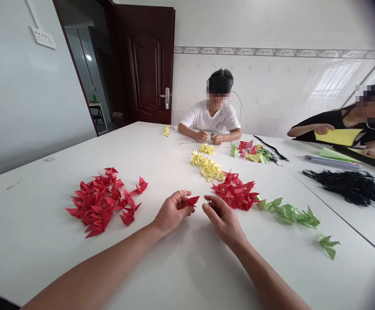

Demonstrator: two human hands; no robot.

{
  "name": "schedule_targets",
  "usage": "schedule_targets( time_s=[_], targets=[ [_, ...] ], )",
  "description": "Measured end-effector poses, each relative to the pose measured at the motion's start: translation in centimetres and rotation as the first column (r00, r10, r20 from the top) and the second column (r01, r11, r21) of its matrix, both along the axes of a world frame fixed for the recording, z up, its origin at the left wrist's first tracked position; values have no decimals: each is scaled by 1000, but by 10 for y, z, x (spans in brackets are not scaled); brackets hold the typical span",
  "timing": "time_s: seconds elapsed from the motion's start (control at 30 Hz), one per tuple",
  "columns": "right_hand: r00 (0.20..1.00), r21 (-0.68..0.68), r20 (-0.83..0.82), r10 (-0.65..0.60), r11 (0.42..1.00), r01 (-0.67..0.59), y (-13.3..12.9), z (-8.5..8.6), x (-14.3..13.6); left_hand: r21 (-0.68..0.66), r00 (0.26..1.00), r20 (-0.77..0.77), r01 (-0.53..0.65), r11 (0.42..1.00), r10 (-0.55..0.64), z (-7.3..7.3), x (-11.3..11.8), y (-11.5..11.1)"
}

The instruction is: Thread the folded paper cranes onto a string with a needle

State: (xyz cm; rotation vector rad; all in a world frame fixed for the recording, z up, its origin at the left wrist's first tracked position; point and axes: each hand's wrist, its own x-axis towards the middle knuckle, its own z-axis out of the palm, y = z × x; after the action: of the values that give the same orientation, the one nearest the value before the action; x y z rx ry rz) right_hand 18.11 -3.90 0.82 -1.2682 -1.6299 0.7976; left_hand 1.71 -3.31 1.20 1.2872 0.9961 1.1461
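Observation:
Between the thumb and fingers of my left hand is a small red folded paper piece, its tip pointing right. My right hand is a short gap to the right, thumb and fingertips pinched together; a thin dark item shows at the fingertips, too small to name. A heap of red paper cranes lies to the left of my hands. Just beyond my right hand is a second red pile, with yellow cranes behind it and green cranes to its right.
Across the white table a person in white works with both hands. Another person at the right holds yellow paper. Black cords, stacked sheets and a mixed crane pile lie on the right side.

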Motion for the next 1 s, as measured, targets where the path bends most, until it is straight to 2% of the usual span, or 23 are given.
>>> schedule_targets(
  time_s=[0.17,0.27,0.43,0.7,1.0],
  targets=[
    [988,61,143,59,996,-69,-1,0,4,-39,999,5,-50,998,50,0,-3,2],
    [977,44,206,50,997,-60,2,-3,4,-10,1000,-2,-11,1000,11,-2,-3,2],
    [978,33,209,25,999,-33,6,-7,4,3,999,12,42,999,-42,-4,-4,3],
    [928,140,369,55,984,-113,1,-2,1,48,996,-27,89,995,-88,-7,-2,5],
    [916,135,394,81,980,-145,3,-10,2,52,991,-55,122,991,-119,-9,-2,4]
  ],
)
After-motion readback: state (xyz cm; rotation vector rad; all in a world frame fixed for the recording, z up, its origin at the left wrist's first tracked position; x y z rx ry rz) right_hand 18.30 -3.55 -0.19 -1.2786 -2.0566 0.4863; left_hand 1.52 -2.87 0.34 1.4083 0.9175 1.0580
